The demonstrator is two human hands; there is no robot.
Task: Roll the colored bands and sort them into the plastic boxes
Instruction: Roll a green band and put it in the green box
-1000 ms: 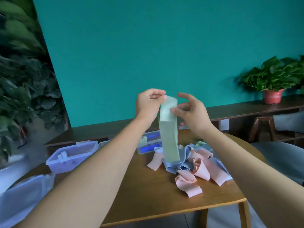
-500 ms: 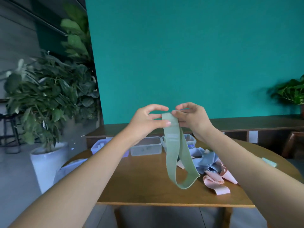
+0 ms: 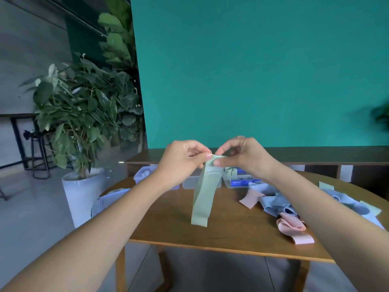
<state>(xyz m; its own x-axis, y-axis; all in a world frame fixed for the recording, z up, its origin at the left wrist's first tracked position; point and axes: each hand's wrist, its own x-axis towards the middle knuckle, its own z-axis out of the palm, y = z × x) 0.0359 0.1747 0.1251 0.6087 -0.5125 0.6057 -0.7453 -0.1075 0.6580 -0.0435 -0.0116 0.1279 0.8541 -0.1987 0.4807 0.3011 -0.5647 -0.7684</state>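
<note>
Head view: the left hand and right hand are raised above the surface, each grip pinching the top end of a green band between thumb and fingers, the two pinches almost touching. The band hangs down flat and doubled from them, its lower fold near the surface; I cannot tell whether it touches the wood. No coil shows at the top, so I judge the rolling of this band to be only starting. Behind the hands a row of boxes stands at the far edge of the surface; something pale sits in the left one and something blue and pale in the right one, which may be bands already sorted, though they are too small and too hidden to be sure. To the right a pile of loose blue, pink and green bands lies on the surface, with a pink band nearest the front edge. A larger clear tub sits at the left end. By this showing most of the work is left: the held band must be rolled and boxed, then the whole pile after it.
</note>
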